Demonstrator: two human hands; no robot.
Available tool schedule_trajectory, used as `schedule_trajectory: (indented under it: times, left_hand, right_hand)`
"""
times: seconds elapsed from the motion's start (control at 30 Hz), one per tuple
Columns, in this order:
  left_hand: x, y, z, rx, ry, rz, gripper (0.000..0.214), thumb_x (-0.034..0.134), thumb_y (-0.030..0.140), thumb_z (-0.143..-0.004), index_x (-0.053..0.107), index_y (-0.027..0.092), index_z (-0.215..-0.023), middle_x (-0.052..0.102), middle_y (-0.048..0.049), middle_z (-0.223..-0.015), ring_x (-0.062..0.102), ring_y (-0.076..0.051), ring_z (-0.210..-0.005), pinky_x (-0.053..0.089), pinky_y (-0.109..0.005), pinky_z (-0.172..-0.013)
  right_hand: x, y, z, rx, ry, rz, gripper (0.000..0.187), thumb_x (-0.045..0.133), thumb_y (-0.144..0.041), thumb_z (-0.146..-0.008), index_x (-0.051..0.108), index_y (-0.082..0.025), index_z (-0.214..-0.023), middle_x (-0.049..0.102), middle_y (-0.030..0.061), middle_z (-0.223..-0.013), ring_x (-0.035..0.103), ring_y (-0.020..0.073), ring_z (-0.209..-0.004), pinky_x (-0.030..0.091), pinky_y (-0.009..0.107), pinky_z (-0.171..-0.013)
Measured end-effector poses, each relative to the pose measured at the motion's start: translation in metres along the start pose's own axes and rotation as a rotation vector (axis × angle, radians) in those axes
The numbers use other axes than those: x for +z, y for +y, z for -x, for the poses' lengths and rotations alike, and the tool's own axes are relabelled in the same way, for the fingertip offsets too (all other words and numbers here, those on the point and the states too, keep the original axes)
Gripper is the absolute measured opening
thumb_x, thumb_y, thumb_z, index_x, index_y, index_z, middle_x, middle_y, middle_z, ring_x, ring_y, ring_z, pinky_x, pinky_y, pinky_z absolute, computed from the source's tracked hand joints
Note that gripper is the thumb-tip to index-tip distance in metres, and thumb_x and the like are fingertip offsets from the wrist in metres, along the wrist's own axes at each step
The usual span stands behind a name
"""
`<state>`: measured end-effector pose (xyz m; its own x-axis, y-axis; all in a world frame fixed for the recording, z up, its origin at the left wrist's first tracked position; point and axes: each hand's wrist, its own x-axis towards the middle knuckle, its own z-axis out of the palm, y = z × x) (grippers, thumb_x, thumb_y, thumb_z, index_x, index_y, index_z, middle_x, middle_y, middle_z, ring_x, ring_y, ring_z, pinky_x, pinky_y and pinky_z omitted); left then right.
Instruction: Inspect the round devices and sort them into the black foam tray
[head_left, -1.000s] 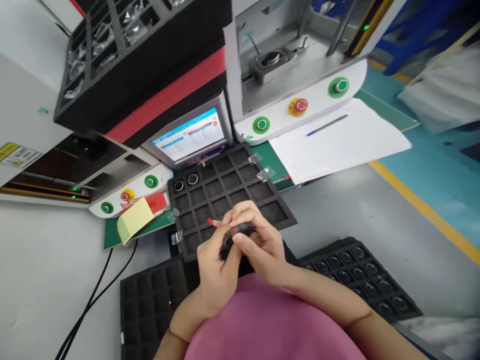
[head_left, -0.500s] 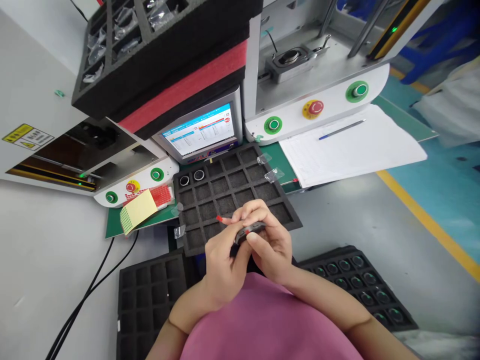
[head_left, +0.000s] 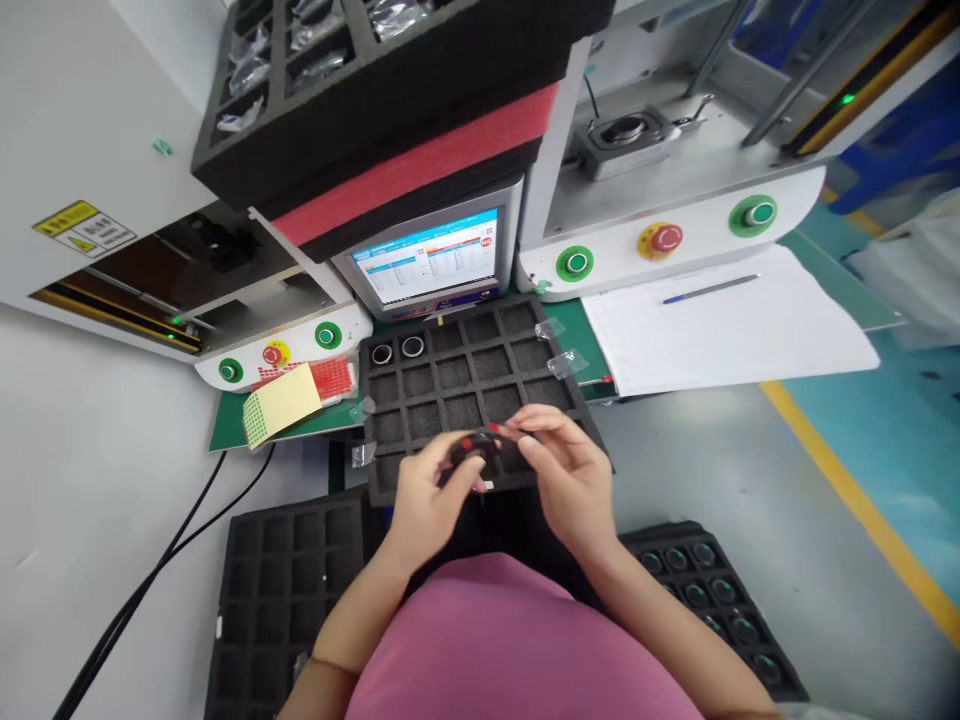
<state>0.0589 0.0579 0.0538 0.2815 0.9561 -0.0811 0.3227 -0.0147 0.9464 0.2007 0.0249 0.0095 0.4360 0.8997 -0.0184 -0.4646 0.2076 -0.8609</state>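
Observation:
In the head view my left hand [head_left: 431,495] grips a small dark rounded part [head_left: 480,452] between thumb and fingers, with a red patch on its upper side. Just right of it, my right hand [head_left: 574,480] has thumb and forefinger brought together at a small red piece [head_left: 496,428], which looks like a sticker; its other fingers are loosely bent. Both hands hover over the near edge of a black foam tray [head_left: 433,418]. Two round parts with silvery rims, one ringed part [head_left: 382,355] and another ringed part [head_left: 412,347], sit in its far left pockets.
Behind the tray stands a monitor [head_left: 427,255] beneath stacked foam trays [head_left: 405,95]. Press machines flank it, with a red stop button [head_left: 666,238] on the right one. Papers [head_left: 735,330] carry a pen [head_left: 712,288]. Sticker sheets [head_left: 289,403] lie left; a filled tray [head_left: 724,600] sits lower right.
My hands, earlier close together around the dark part, have drawn apart. The part stays in my left hand, while my right hand has shifted right. The view has tilted slightly.

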Motion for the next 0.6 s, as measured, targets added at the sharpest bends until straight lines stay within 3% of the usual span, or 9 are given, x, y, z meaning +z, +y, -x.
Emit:
schedule_trajectory:
  times: [0.13, 0.23, 0.3, 0.4, 0.5, 0.6]
  left_hand:
    - [-0.008, -0.054, -0.043, -0.217, 0.193, 0.052, 0.016, 0.07, 0.029, -0.081, 0.067, 0.014, -0.085, 0.065, -0.0007, -0.059, 0.068, -0.017, -0.055, 0.053, -0.023, -0.055]
    - [-0.01, -0.089, -0.073, -0.289, 0.241, 0.014, 0.012, 0.071, 0.023, -0.079, 0.064, 0.014, -0.083, 0.062, 0.0008, -0.059, 0.067, -0.016, -0.052, 0.05, -0.023, -0.052]
    - [-0.01, -0.102, -0.084, -0.312, 0.268, -0.032, 0.012, 0.072, 0.02, -0.079, 0.063, 0.015, -0.085, 0.062, 0.0012, -0.061, 0.066, -0.016, -0.053, 0.05, -0.023, -0.054]
    - [-0.012, -0.106, -0.089, -0.307, 0.321, -0.131, 0.013, 0.074, 0.016, -0.075, 0.062, 0.016, -0.08, 0.064, -0.002, -0.071, 0.068, -0.018, -0.064, 0.053, -0.028, -0.064]
    - [-0.014, -0.1, -0.084, -0.254, 0.393, -0.226, 0.017, 0.076, 0.012, -0.072, 0.064, 0.016, -0.083, 0.064, -0.0086, -0.096, 0.067, -0.02, -0.083, 0.053, -0.033, -0.081]
    - [-0.012, -0.085, -0.072, -0.179, 0.37, -0.24, 0.018, 0.072, 0.011, -0.076, 0.067, 0.016, -0.092, 0.061, -0.0104, -0.113, 0.062, -0.014, -0.072, 0.052, -0.033, -0.081]
  right_hand:
    - [-0.019, 0.007, -0.007, 0.047, 0.166, 0.011, 0.022, 0.084, -0.013, -0.067, 0.073, -0.025, -0.082, 0.062, 0.0014, -0.093, 0.06, 0.0128, -0.092, 0.055, 0.022, -0.08]
    - [-0.02, 0.006, -0.008, 0.107, 0.193, 0.014, 0.036, 0.085, -0.013, -0.061, 0.076, -0.027, -0.093, 0.064, 0.0029, -0.103, 0.06, 0.0137, -0.092, 0.056, 0.024, -0.076]
    - [-0.016, 0.003, -0.008, 0.123, 0.189, 0.017, 0.039, 0.085, -0.013, -0.058, 0.077, -0.028, -0.094, 0.063, 0.0034, -0.112, 0.059, 0.0126, -0.088, 0.056, 0.024, -0.073]
    - [-0.011, -0.003, -0.007, 0.119, 0.157, 0.024, 0.039, 0.084, -0.012, -0.057, 0.078, -0.03, -0.091, 0.061, 0.0023, -0.122, 0.056, 0.0102, -0.084, 0.054, 0.022, -0.071]
    - [-0.007, -0.007, -0.005, 0.144, 0.117, 0.029, 0.043, 0.084, -0.012, -0.057, 0.078, -0.031, -0.095, 0.062, 0.0034, -0.121, 0.055, 0.0122, -0.087, 0.054, 0.022, -0.07]
    - [-0.005, -0.009, -0.003, 0.182, 0.095, 0.038, 0.044, 0.085, -0.013, -0.058, 0.078, -0.03, -0.098, 0.064, 0.0047, -0.113, 0.055, 0.0146, -0.089, 0.055, 0.024, -0.07]
